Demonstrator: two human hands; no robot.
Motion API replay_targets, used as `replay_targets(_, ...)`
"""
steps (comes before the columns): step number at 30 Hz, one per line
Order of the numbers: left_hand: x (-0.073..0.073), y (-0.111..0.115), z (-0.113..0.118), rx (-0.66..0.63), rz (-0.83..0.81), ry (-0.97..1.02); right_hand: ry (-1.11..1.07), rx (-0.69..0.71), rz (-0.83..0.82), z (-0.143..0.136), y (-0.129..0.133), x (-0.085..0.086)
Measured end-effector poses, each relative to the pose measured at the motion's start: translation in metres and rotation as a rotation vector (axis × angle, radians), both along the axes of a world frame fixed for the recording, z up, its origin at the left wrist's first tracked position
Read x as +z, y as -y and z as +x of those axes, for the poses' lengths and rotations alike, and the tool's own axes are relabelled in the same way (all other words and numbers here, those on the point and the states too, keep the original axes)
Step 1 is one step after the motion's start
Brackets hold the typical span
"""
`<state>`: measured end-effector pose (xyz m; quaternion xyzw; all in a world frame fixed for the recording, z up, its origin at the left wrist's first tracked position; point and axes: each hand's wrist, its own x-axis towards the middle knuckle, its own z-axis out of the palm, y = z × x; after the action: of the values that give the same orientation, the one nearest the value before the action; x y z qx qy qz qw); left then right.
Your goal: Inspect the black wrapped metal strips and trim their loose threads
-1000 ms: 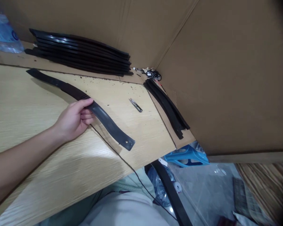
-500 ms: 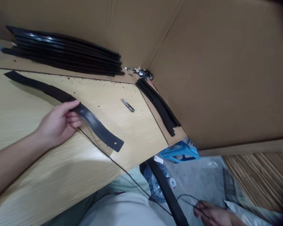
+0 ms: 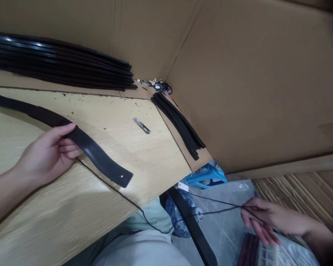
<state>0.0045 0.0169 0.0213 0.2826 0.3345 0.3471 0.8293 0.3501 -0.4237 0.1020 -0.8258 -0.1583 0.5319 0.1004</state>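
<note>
At nine o'clock, the left hand [image 3: 48, 157] clasps a black strip [image 3: 96, 149] over the tabletop [image 3: 58, 214]; at four, the right hand [image 3: 273, 218] pinches a dark cord [image 3: 216, 212]. Near five, a white tag [image 3: 183, 187] is unreadable.

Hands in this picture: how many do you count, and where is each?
2: the left hand grips a black strip over the tabletop; the right hand, at lower right, holds a dark cord.
</note>
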Motion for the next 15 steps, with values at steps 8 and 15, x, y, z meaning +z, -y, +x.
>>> replay_targets(8, -0.008, -0.007, -0.005, -0.001, -0.040, -0.030, 0.165, -0.203, 0.281, -0.005, -0.025, 0.009)
replay_targets(15, -0.024, -0.019, -0.011, -0.041, -0.055, -0.040, 0.431, -0.044, 0.602, -0.030, -0.057, 0.002)
